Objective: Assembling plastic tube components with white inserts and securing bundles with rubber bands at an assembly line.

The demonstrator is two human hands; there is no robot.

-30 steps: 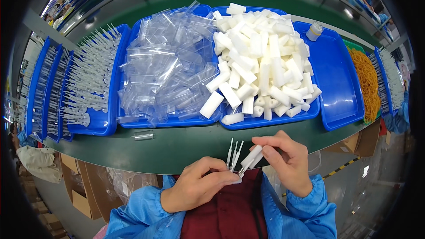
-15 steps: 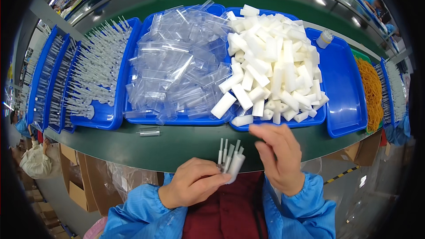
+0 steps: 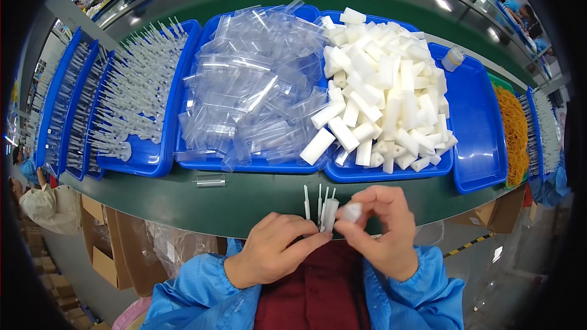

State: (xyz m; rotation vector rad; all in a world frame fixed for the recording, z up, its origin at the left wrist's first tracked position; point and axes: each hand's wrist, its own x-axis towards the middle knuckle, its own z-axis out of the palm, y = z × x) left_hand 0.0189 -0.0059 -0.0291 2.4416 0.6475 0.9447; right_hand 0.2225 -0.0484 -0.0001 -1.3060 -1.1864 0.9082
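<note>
Head view: left hand point(image 3: 278, 247) on sticks point(image 3: 307, 209), right hand point(image 3: 386, 232) on foam piece point(image 3: 352, 211)

Just above the left hand's thumb and fingers, which are clamped on their lower ends, the sticks rise at the near edge of the worktop point(image 3: 269, 198). Four tips can be counted. One pale tube point(image 3: 331, 214) stands among them, on the side toward the right hand. That hand pinches one foam piece between thumb and fingertips, just beside the tube; whether the two touch, I cannot tell. Both hands are near each other but apart.

One clear sleeve point(image 3: 210, 181) lies on the worktop, well to the left. Beyond are one heap of clear sleeves point(image 3: 244, 98) and one of foam blocks point(image 3: 391, 91), each in a blue tray and too jumbled to count. One jar point(image 3: 454, 58) sits at the far end of the next tray point(image 3: 480, 131).

The sticks are white and slim, thinner toward the tip; the tube is thicker and smooth, the foam piece white, stubby and slightly blurred.
</note>
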